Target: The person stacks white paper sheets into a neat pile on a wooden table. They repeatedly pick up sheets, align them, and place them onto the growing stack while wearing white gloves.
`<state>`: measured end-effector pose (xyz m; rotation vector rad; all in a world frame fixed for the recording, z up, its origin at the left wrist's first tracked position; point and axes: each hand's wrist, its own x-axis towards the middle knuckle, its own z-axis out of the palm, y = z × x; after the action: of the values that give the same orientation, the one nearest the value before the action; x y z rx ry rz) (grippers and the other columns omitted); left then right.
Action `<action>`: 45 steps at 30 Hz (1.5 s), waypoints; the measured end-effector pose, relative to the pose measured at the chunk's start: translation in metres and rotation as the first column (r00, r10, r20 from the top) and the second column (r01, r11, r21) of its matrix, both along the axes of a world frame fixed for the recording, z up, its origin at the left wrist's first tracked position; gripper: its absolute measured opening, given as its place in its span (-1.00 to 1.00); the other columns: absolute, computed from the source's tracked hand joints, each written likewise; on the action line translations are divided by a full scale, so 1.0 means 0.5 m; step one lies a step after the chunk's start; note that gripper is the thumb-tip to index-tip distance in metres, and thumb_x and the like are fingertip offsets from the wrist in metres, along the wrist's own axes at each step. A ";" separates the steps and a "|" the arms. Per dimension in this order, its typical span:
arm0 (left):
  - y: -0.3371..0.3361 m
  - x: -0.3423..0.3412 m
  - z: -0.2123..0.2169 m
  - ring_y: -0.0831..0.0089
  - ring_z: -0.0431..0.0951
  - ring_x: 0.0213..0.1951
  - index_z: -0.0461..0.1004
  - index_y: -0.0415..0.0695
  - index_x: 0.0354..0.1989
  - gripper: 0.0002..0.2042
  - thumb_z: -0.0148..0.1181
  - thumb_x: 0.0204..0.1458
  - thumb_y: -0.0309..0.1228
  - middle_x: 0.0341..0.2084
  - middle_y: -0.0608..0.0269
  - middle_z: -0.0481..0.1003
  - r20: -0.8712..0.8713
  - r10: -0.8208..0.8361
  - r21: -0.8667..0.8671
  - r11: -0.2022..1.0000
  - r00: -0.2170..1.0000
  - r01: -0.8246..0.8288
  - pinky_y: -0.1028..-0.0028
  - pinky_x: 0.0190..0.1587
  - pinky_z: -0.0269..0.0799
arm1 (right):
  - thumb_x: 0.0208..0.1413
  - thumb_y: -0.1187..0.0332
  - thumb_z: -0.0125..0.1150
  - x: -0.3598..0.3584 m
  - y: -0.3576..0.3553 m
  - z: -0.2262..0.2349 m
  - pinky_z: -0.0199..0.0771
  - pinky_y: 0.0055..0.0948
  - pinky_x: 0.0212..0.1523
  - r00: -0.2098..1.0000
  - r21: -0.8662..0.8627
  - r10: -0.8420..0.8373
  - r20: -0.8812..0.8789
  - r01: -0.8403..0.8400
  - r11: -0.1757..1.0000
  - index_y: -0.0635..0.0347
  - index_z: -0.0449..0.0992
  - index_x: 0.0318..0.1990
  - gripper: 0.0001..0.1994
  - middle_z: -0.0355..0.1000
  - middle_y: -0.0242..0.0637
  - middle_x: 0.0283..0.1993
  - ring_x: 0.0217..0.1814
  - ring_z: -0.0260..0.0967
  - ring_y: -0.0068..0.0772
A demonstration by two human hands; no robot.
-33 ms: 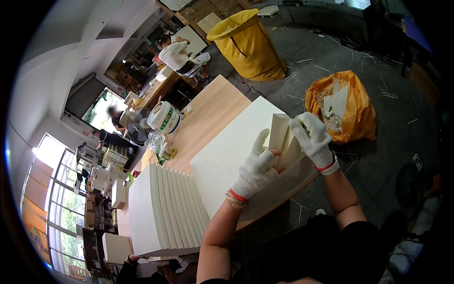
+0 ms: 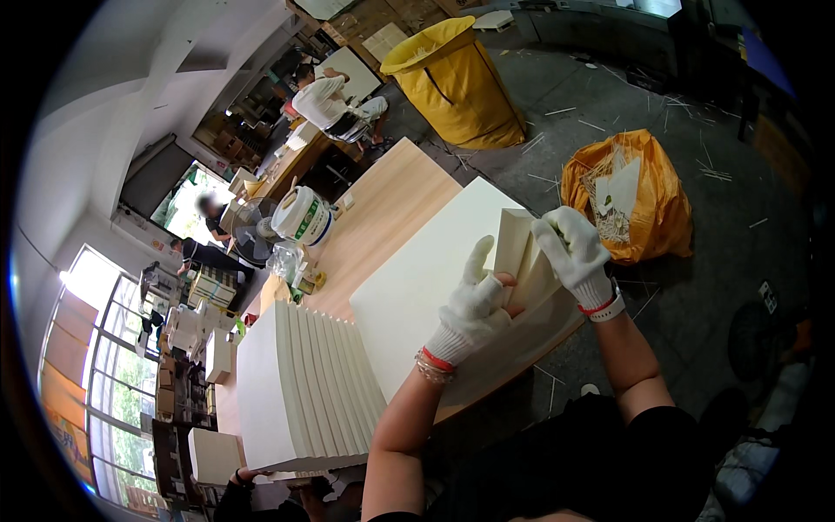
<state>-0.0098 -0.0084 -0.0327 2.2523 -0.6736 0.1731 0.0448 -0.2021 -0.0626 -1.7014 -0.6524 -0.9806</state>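
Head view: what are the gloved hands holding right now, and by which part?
Both hands hold a folded cream paper piece above the large cream sheet: left hand at its lower left edge, right hand pinching its upper right edge.

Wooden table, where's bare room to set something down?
Bare wood on the long wooden table lies between the white bucket and the large cream sheet. The near end is crowded by the fanned stack of cream boards.

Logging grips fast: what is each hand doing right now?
Left hand: gloved, closed on the folded cream sheets from the left.
Right hand: gloved, pinching the same sheets' top edge.
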 end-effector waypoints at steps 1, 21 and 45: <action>0.000 0.001 -0.001 -0.03 0.32 0.19 0.48 -0.11 -0.21 -0.61 0.40 -0.29 -0.63 0.30 -0.16 0.04 0.014 0.000 0.012 1.000 1.000 0.000 0.30 0.07 0.41 | 0.05 0.53 0.14 0.000 -0.001 -0.001 0.37 -0.31 -0.36 1.000 -0.009 -0.005 -0.003 0.005 1.000 0.26 0.49 -0.28 -0.92 0.36 -0.19 -0.39 -0.36 0.37 -0.16; 0.000 0.005 0.005 0.09 0.55 -0.15 0.43 -0.14 -0.16 -0.59 0.34 -0.27 -0.64 0.23 -0.30 0.09 0.118 -0.050 0.080 0.996 0.992 0.041 0.38 -0.13 0.48 | 0.09 0.47 0.16 0.001 -0.001 -0.003 0.37 -0.33 -0.38 0.999 0.003 -0.044 0.031 0.044 0.999 0.28 0.48 -0.36 -0.93 0.38 -0.20 -0.41 -0.38 0.39 -0.21; -0.016 -0.042 -0.023 0.17 0.48 -0.08 0.18 -0.13 0.21 -0.47 0.05 -0.01 -0.44 0.02 0.05 0.34 0.490 0.069 0.459 0.827 0.869 -0.324 0.33 -0.05 0.42 | 0.05 0.45 0.14 -0.077 0.020 -0.040 0.41 -0.15 -0.12 0.979 -0.329 0.136 -0.155 -0.180 0.927 0.30 0.50 -0.16 -0.79 0.46 -0.04 -0.19 -0.18 0.41 0.05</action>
<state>-0.0307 -0.0166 -0.0440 2.8601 -0.7917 0.7233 0.0065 -0.1921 -0.0824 -1.9608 -0.8988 -0.6620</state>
